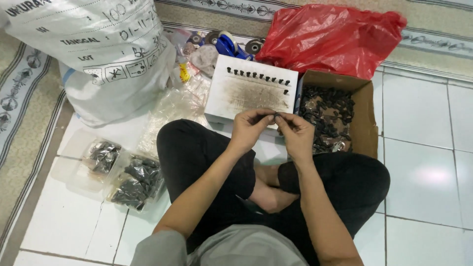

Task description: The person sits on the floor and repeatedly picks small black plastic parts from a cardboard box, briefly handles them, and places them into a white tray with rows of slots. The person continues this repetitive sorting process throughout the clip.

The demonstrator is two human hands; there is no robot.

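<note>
Left hand (pixel 249 129) and right hand (pixel 295 134) pinch one small dark part (pixel 276 116) between fingertips, probably hard plastic, too small to tell. Just beyond the pinch a flat white foam block (pixel 251 93) holds a row of black pegs (pixel 256 75). Right of it, an open cardboard box (pixel 364 118) holds loose black pieces (pixel 327 118).

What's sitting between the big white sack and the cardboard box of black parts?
In the head view, a white foam block with a row of small black parts stuck in it lies between the sack and the box.
</note>
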